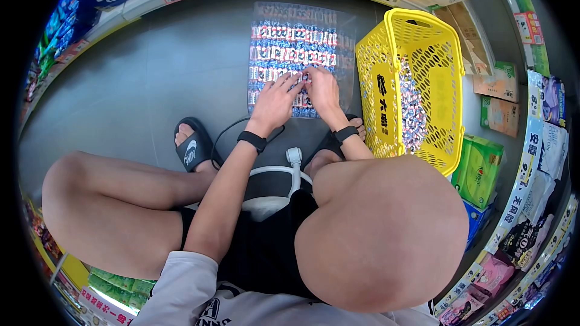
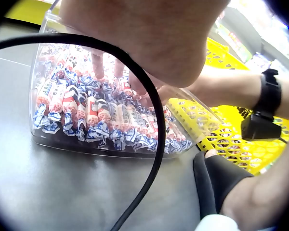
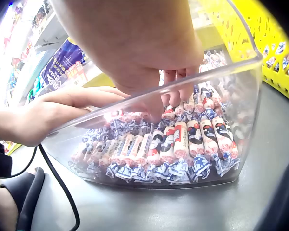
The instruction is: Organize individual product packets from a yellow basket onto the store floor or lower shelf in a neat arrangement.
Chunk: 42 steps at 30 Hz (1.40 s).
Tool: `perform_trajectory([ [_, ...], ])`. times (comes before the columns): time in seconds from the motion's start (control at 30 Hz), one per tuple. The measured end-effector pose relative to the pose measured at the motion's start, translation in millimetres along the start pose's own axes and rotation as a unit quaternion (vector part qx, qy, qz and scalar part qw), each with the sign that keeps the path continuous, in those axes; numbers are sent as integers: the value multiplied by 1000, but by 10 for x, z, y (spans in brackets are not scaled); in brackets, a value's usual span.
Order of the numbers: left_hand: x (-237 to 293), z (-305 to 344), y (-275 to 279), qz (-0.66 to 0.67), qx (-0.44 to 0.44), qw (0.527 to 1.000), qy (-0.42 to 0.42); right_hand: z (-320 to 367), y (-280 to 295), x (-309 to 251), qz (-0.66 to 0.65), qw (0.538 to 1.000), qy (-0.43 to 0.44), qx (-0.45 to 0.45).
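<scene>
A clear plastic box stands on the floor ahead of me, with wrapped candies lined up inside in several rows. Both hands reach over its near side. My left hand rests with fairly straight fingers on the nearer rows, left of the middle. Close beside it, my right hand bends its fingers and thumb down among the candies and pinches one. From the right wrist, upright candies show through the near wall, below the right fingertips. In the left wrist view, the left palm partly hides the rows.
A yellow perforated basket with a heap of loose candies stands right of the box. Store shelves curve around the front and right. A black cable loops by the left wrist. Sandalled feet and a white stool frame are nearby.
</scene>
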State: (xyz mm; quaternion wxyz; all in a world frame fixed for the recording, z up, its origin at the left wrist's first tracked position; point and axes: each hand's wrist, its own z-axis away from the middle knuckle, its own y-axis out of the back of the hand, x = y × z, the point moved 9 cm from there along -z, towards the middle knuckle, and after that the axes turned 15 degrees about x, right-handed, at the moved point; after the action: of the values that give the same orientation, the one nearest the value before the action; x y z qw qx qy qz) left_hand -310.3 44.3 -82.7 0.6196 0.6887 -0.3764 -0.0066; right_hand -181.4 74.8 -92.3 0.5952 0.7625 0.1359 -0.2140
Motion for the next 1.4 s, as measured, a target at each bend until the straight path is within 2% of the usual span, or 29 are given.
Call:
perform_trajectory([
  [0.2,-7,7,-17,5,-5,1000,3,-34,9,-33,-13,999,44,11],
  [0.43,-18,6,-7,5,-1,1000,6,-50,-48,16,-23,999,43,-4],
  [0.6,-29,10,-18,9,5,1000,5,-16,28,-82,-13,997,78,8],
  [1.03,-25,-3,-11,23,5,1000,10,-12,68,-78,-27,996,81,-8],
  [1.2,-10,-4,-7,18,7,1000,6,24,79,-30,59,992,114,-12],
  [1.4,-9,-11,-13,18,0,1000,9,6,76,-90,84,986,145,-5],
])
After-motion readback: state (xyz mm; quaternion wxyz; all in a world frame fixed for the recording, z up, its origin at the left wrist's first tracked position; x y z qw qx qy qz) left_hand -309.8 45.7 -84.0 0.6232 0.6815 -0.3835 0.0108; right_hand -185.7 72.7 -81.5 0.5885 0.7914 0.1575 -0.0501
